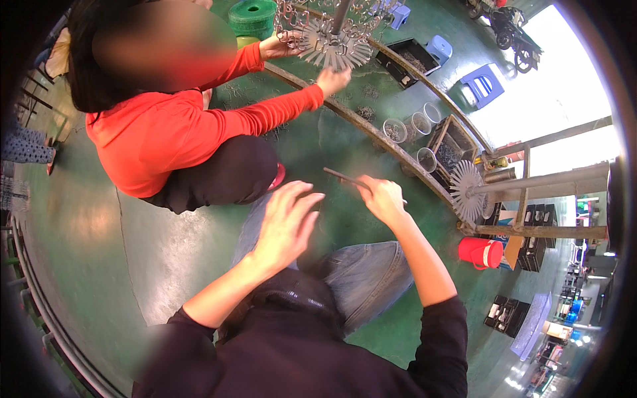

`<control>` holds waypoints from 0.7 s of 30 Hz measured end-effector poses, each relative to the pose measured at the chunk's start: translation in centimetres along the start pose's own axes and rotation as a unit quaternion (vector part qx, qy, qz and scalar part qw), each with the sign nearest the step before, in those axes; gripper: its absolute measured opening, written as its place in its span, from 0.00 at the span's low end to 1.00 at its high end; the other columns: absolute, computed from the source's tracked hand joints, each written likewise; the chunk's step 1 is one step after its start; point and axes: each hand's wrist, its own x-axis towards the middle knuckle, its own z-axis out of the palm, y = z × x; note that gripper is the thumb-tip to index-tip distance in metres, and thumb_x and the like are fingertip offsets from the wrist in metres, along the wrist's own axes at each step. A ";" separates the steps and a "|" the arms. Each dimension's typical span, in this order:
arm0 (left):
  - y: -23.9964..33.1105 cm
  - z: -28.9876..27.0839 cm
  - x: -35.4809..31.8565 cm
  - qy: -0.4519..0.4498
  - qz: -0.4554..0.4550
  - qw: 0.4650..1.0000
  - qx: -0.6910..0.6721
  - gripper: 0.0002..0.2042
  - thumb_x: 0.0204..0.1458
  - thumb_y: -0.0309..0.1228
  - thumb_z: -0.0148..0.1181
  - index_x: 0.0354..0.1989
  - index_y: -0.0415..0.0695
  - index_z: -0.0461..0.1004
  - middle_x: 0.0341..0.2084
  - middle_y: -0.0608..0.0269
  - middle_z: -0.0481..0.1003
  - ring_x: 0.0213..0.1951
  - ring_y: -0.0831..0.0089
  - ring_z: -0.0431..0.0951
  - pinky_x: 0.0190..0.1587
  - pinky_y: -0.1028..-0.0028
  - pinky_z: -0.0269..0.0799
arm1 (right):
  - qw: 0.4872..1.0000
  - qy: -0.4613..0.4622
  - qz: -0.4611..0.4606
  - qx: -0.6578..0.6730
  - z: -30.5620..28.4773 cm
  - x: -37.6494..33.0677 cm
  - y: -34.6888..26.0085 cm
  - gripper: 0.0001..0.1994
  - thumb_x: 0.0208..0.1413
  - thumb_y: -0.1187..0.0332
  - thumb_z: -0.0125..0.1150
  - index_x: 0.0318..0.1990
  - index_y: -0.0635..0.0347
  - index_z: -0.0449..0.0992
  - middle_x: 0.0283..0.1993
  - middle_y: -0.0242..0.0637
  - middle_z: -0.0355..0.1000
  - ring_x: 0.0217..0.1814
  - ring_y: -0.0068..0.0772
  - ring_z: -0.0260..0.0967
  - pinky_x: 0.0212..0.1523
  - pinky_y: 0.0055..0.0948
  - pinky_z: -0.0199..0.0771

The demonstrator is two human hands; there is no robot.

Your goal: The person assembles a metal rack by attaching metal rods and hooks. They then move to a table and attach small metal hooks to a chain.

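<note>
On my feed, the right hand (383, 200) has its fingers closed round a thin dark rod (342, 176), maybe a tool, kinda blurry. It's held above the green floor (318, 142), short of the curved rail (363, 124)'s near edge. Left hand (282, 229): fingers loosely spread. Beyond, a red-sleeved co-worker (265, 119) touches a spiky metal disc (332, 50).

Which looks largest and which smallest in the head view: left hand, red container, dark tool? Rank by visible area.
1. Left hand
2. Red container
3. Dark tool, partly hidden

The container lies farther from the camera, so its real size against the hand is unsure.
</note>
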 end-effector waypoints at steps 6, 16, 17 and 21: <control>-2.8 1.4 -2.7 0.038 -0.088 0.995 0.019 0.15 0.45 0.16 0.58 0.43 0.42 0.74 0.47 0.54 0.69 0.53 0.55 0.69 0.54 0.62 0.66 | 0.981 -0.101 -0.043 -0.161 11.0 7.0 4.7 0.07 0.53 0.70 0.50 0.39 0.52 0.71 0.34 0.41 0.74 0.33 0.45 0.76 0.32 0.41 0.75; -3.5 -0.5 -6.4 0.067 -0.147 0.986 0.036 0.13 0.44 0.15 0.57 0.38 0.40 0.76 0.39 0.55 0.74 0.41 0.58 0.76 0.43 0.66 0.72 | 0.924 -0.359 0.072 -0.107 23.7 10.9 10.1 0.31 0.55 0.60 0.57 0.65 0.53 0.53 0.62 0.44 0.59 0.63 0.46 0.60 0.61 0.41 0.64; -3.5 -1.4 -6.3 0.081 -0.156 0.984 0.023 0.11 0.45 0.15 0.55 0.38 0.39 0.75 0.38 0.55 0.74 0.39 0.59 0.76 0.43 0.67 0.72 | 0.921 -0.367 0.073 -0.112 23.6 10.8 10.1 0.33 0.55 0.60 0.58 0.66 0.52 0.50 0.64 0.44 0.58 0.64 0.47 0.60 0.61 0.41 0.63; -3.4 -3.3 -4.8 0.097 -0.266 0.957 -0.056 0.08 0.52 0.18 0.52 0.40 0.36 0.71 0.33 0.55 0.73 0.36 0.68 0.77 0.41 0.71 0.72 | 0.910 -0.404 0.067 -0.066 20.2 8.9 9.5 0.32 0.55 0.62 0.57 0.66 0.49 0.50 0.64 0.44 0.57 0.63 0.48 0.60 0.60 0.44 0.64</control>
